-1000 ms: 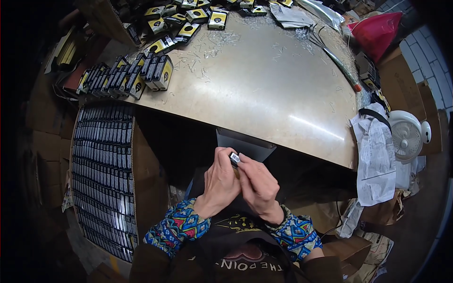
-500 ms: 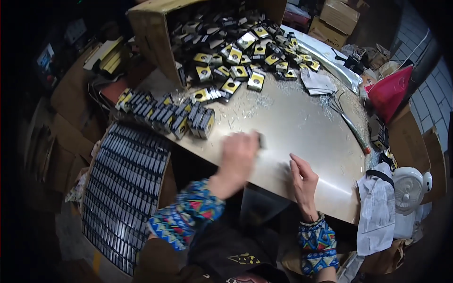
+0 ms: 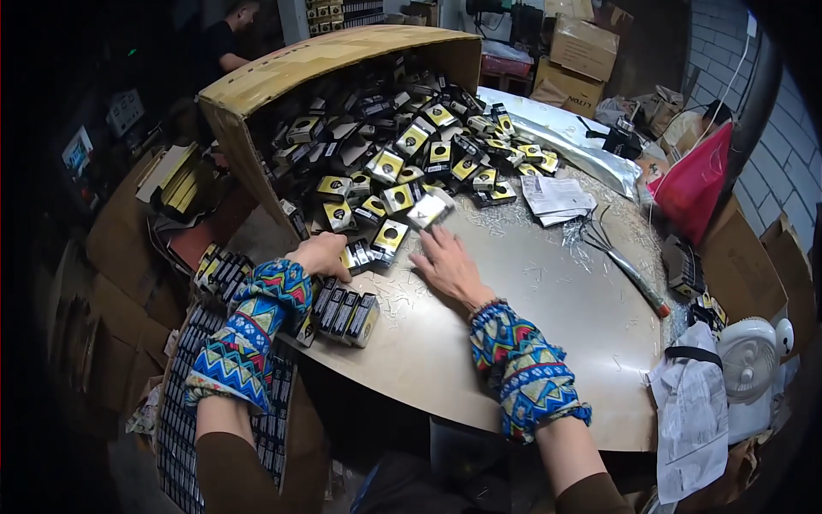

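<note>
A heap of small black, yellow and white cartons (image 3: 402, 167) spills from a large tipped cardboard box (image 3: 342, 43) onto the metal worktop (image 3: 531, 325). At the heap's near left edge, my left hand (image 3: 318, 254) is closed around the end of a small carton (image 3: 358, 255); its fingertips are partly hidden. My right hand (image 3: 451, 268) lies palm down with fingers stretched, their tips at the near edge of another small carton (image 3: 430, 210), slightly blurred. Just in front of my left hand stands a row of upright cartons (image 3: 345, 317).
A tray of tightly packed dark cartons (image 3: 184, 403) sits below the table's left edge. Clear plastic bits are scattered over the worktop. Folded papers (image 3: 556, 199) and a brush-like tool (image 3: 629, 270) lie to the right, with a white fan (image 3: 747, 360) at the edge.
The view has tilted up toward the heap. Both hands have reached forward from the front edge, the left to a carton at the heap's edge, the right to another beside it.
</note>
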### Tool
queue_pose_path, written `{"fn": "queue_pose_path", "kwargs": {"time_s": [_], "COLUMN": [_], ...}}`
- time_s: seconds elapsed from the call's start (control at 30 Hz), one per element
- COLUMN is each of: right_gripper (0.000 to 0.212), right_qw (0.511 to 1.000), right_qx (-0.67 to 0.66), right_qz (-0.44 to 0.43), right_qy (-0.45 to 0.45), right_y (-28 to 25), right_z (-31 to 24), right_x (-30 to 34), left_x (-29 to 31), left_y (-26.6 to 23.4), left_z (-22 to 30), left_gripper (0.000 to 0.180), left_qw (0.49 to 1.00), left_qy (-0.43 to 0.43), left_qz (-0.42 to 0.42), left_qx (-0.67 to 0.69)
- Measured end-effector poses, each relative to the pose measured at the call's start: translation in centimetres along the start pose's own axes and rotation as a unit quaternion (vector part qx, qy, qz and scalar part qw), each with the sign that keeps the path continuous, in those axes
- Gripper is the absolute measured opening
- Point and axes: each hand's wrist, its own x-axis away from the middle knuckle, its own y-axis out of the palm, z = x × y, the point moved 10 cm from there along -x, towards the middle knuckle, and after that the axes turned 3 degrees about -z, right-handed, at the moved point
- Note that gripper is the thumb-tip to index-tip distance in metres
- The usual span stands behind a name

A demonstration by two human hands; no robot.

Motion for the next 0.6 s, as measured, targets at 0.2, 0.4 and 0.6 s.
{"fn": "queue_pose_path", "kwargs": {"time_s": [0.2,0.4,0.6], "right_gripper": [0.066,0.049,0.045], "right_qw": [0.984,0.977,0.972], "right_qx": [0.034,0.046,0.211], "right_qz": [-0.121,-0.139,-0.099], "right_qy": [-0.130,-0.153,-0.023], "right_y": [3.6,1.0,-6.7], "right_z": [-6.5,-6.3,3.3], "right_x": [-0.4,5.2,10.5], "left_x": [3.4,8.0,14.6], "left_y": [-4.0,-7.7,-8.3], "left_z": [-1.5,-0.9,3.2], "left_gripper": [0.050,0.046,0.044], "left_qw": [0.997,0.990,0.966], "left_qy": [-0.070,-0.108,0.019], "left_qz": [0.031,0.092,0.229], "left_qx": [0.006,0.012,0.121]}}
